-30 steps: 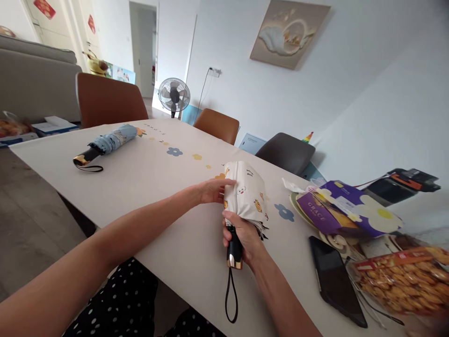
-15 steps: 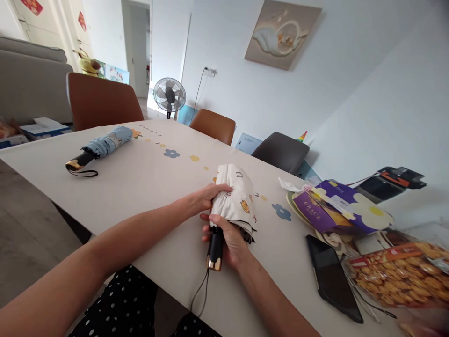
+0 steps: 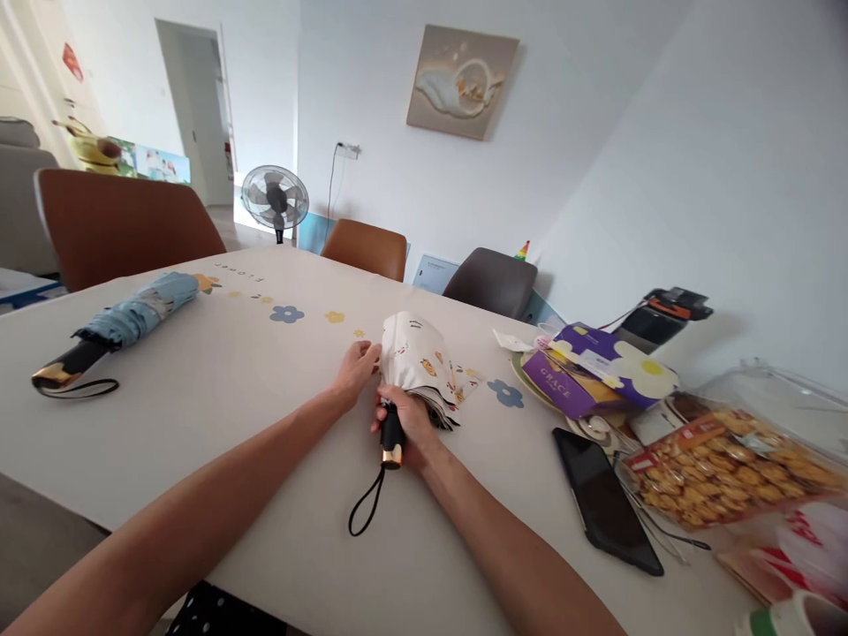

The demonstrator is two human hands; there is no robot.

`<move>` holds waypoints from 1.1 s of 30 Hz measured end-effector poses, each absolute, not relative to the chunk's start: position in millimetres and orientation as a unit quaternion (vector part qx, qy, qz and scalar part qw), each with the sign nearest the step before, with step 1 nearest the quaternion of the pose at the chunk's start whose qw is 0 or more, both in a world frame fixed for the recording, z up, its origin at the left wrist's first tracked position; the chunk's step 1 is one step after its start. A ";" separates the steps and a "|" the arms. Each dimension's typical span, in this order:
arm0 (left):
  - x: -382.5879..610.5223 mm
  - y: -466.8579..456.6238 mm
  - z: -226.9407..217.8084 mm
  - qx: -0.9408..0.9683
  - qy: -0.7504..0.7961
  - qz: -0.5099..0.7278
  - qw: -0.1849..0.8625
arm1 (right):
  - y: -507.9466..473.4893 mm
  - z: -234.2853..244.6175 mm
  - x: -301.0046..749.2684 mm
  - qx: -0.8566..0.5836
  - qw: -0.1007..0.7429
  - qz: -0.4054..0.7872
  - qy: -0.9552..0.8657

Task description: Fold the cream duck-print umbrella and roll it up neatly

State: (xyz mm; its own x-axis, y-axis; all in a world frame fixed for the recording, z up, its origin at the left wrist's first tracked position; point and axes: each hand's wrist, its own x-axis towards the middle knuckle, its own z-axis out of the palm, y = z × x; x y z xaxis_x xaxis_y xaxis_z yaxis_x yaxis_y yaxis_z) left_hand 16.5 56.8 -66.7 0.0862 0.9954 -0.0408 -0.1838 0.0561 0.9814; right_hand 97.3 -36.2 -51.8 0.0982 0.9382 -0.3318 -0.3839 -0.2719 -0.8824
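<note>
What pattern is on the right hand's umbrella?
The umbrella is white with small, scattered orange prints, clearest in the head view.

Soft, cool light was brightest at the upper left, where the door (image 3: pixel 49 53) looked washed out. The wall (image 3: pixel 596 150) dimmed to blue-grey toward the right, darkest in the top corner. Faint, soft-edged shadows fell beside the picture (image 3: pixel 460 84) and behind the black bottle (image 3: pixel 646 329). Small glints showed on the gold handle end (image 3: pixel 392 458) of the white umbrella (image 3: pixel 411 358). The wide lens stretched the forearms (image 3: pixel 218 495) toward the edges; the cup (image 3: pixel 795 616) at lower right looked soft.
</note>
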 end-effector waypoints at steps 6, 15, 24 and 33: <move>17.7 51.1 -52.2 0.547 0.452 0.535 0.458 | -37.9 -56.4 101.2 -0.404 0.588 0.667 -0.215; 73.9 12.9 7.0 0.928 0.231 0.191 0.220 | -34.2 -65.6 106.7 -0.341 0.606 0.683 -0.224; 131.4 31.3 -7.9 0.942 0.199 0.109 0.246 | -34.5 -67.0 107.1 -0.320 0.630 0.668 -0.234; 111.9 37.9 19.9 0.940 0.163 0.238 0.180 | -32.7 -65.2 109.7 -0.346 0.583 0.704 -0.213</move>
